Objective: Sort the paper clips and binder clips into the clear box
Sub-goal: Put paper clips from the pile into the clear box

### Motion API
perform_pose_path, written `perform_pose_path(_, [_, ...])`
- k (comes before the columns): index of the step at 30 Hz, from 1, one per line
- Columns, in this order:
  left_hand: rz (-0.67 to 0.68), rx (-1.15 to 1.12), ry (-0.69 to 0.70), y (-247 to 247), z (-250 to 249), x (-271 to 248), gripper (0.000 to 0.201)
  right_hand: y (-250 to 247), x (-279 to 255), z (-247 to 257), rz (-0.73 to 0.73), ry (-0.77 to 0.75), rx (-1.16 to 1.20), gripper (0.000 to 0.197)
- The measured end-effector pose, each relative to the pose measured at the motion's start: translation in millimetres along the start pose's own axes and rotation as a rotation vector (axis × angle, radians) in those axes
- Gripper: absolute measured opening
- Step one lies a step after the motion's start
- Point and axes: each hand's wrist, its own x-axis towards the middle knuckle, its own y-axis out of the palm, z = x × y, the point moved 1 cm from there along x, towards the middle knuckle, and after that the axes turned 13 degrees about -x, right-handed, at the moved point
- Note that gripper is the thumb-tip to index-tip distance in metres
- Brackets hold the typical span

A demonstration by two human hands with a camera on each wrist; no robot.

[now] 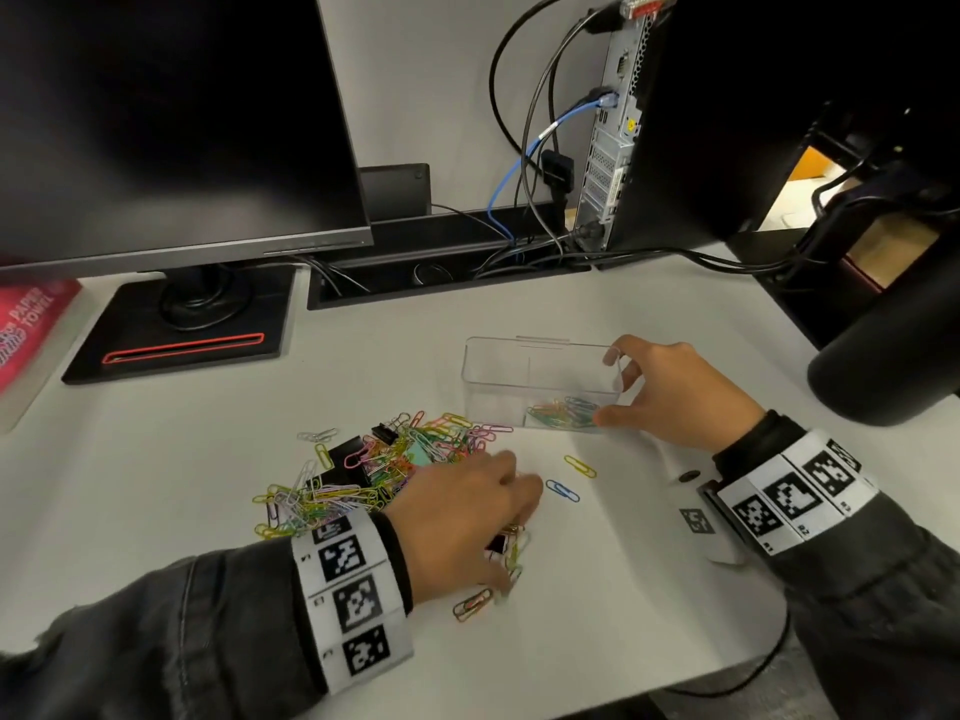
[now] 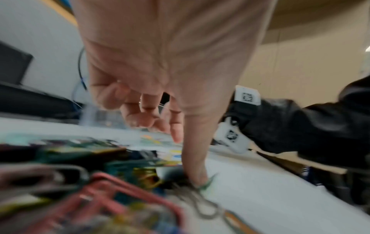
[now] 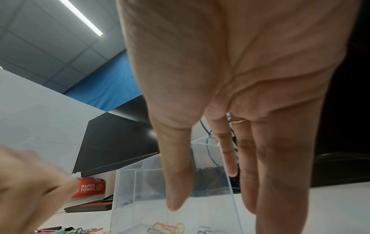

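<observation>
A red paper-towel pack and a dark monitor on its stand line the desk's left and back. In front, a mixed heap of paper clips and black binder clips spreads over the white desk. The left hand lies palm down at the heap's near-right edge, fingers spread, its thumb pressed onto clips at the desk surface; whether it pinches any cannot be told through the blur of the left wrist view. Two loose clips, a blue one and a yellow one, lie just right of its fingertips. Further right stands the clear box, with a few paper clips already in its right compartment; the left compartment looks empty. The right hand steadies the box's right end, thumb at the near corner and fingers straight along the end wall.

The likely trouble: the clips are tangled, so dragging or lifting a bunch could bring binder clips along into the wrong compartment, or flick strays toward the desk's near edge, which is close to the left wrist. Between heap and box lies bare desk, enough for a short carry; behind the box the cable tray and computer tower leave room to spare.
</observation>
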Motion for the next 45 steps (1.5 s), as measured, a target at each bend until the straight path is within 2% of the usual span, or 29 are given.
perform_pose_path(7, [-0.191,-0.160,-0.100,-24.8,27.2,4.8,0.033,-3.3,-4.2,0.8,0.016,0.038,-0.048,0.057])
perform_pose_path(11, [-0.251,-0.092,-0.178,-33.7,45.9,-4.9,0.041,-22.0,-13.3,8.7,-0.067,0.129,-0.247,0.055])
perform_pose_path(14, [-0.238,-0.081,-0.141,-32.7,49.2,-9.4,0.043,-34.8,-26.3,28.2,-0.081,0.015,-0.232,0.039])
perform_pose_path(18, [-0.160,-0.054,-0.014,-20.4,36.5,-3.7,0.035,-18.0,-38.0,63.2,0.117,-0.258,-0.052,0.015])
perform_pose_path(19, [-0.146,-0.031,-0.002,-17.8,35.6,-0.4,0.034,-10.4,-37.3,69.4,0.154,-0.304,-0.042,0.020])
perform_pose_path(23, [-0.117,0.031,-0.001,-16.9,35.2,7.5,0.031,18.2,-26.6,78.2,0.218,-0.404,-0.101,0.060])
perform_pose_path(26, [-0.104,0.075,0.011,-17.0,33.5,8.8,0.024,30.9,-23.3,81.2,0.233,-0.434,-0.151,0.067])
perform_pose_path(32, [-0.177,0.006,0.045,-21.2,35.9,6.2,0.014,35.8,-19.6,90.1,0.204,-0.467,-0.168,0.046])
perform_pose_path(36, [-0.328,-0.291,-0.042,-35.1,51.5,-7.9,0.020,35.6,-17.6,86.6,0.177,-0.461,-0.214,0.020])
perform_pose_path(38, [-0.425,-0.468,-0.057,-43.1,63.1,-17.1,0.019,32.6,-17.3,84.0,0.152,-0.445,-0.209,0.017])
perform_pose_path(40, [-0.504,-0.529,-0.089,-49.3,74.3,-26.6,0.019,29.2,-15.9,85.4,0.137,-0.442,-0.202,0.023])
perform_pose_path(42, [-0.544,-0.503,-0.149,-52.4,86.3,-35.6,0.019,29.0,-12.5,91.9,0.140,-0.468,-0.198,0.040])
perform_pose_path(45, [-0.475,-0.429,-0.272,-49.0,100.8,-44.6,0.017,33.2,-5.5,106.8,0.165,-0.564,-0.217,0.070])
